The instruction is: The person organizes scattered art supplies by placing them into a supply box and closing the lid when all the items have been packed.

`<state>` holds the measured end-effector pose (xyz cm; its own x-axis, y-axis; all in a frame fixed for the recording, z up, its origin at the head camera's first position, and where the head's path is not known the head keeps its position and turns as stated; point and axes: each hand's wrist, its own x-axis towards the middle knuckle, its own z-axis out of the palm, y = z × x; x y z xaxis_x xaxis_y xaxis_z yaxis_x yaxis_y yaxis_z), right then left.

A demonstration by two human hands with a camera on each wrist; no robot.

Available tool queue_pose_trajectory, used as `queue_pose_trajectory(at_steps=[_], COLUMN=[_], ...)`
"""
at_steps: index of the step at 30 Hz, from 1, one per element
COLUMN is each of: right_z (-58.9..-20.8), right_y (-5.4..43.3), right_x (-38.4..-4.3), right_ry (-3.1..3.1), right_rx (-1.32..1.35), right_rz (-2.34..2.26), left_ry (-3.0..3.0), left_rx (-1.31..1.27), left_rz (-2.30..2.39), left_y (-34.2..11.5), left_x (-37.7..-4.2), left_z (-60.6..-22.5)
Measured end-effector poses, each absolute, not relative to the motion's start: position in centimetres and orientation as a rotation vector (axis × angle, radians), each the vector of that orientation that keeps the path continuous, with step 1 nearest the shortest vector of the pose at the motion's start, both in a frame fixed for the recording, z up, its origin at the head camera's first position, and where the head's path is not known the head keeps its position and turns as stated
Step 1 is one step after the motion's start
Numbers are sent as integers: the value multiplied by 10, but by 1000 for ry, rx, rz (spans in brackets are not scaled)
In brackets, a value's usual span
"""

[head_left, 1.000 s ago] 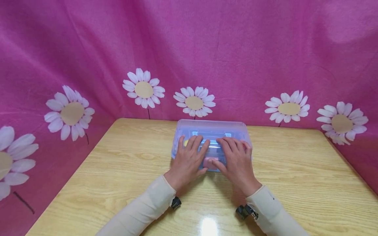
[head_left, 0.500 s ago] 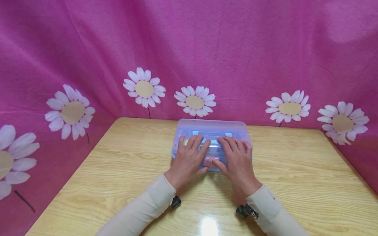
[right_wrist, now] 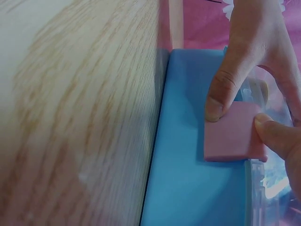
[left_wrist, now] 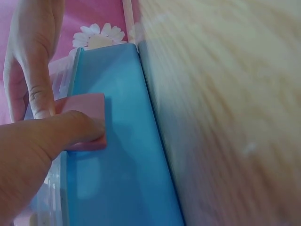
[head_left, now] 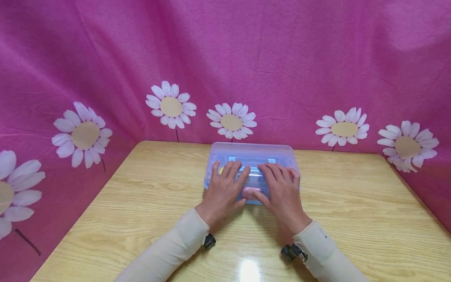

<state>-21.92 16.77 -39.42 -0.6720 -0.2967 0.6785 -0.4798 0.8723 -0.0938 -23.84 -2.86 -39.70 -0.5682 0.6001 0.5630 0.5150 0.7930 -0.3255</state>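
Note:
A plastic storage box [right_wrist: 188, 188] with a blue body stands on the table, its clear lid [head_left: 253, 149] on top. A pink latch [right_wrist: 230, 136] sits at the middle of the box's front, folded down over the blue wall. My left hand [head_left: 223, 192] rests on the left half of the lid, fingers spread, and its thumb touches the latch in the right wrist view. On the right half lies my right hand [head_left: 284, 192], its thumb also at the latch. Something yellow [head_left: 221, 170] shows beside the left fingers; the hands hide much of the lid.
The wooden table [head_left: 148, 203] runs out on both sides of the box and in front of it. Close behind the box hangs a pink cloth [head_left: 282, 70] with white daisies, which also borders the table's left and right sides. Small black wrist cameras [head_left: 289, 252] sit under the sleeves.

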Motion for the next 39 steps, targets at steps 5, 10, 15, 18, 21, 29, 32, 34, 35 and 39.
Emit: queue_pose_trajectory(at_steps=[5,10,15,18,21,29,32,34,35,39], right_z=[-394,-394,-394,-395,-395,-393,-393,-392,-392,-391], right_y=[168,168,166,166,166,169,169,169,169,168], right_x=[-219,-220,-220,-219,-218,-217,-216,-217,-218,-218], right_ry=[-2353,-2346,-2376,-2392,-2381,-2386,-2397,-2398,-2396,-2408], right_rx=[558,560,545,540,552,543,551,555,556,549], right_rz=[344,351,352,343,343,354,358,353,348,339], left_ry=[-2303,-2309,-2303,-2293,-2279,-2278,-2300,-2311,-2313,-2318], left_rx=[-823,-821,-838,-855,-852,-858,-881,-907,-918,-959], left_rz=[159,165,151,142,156,167,123,86,76,38], left_y=[-29,-30,-31,-33,-33,-33,-34,-36,-38,-42], left_x=[-238,-239,-240,-241,-241,-241,-240,-242,-242,-243], left_z=[-396,-396,-397,-398,-399,-395,-393,-391,-390,-386])
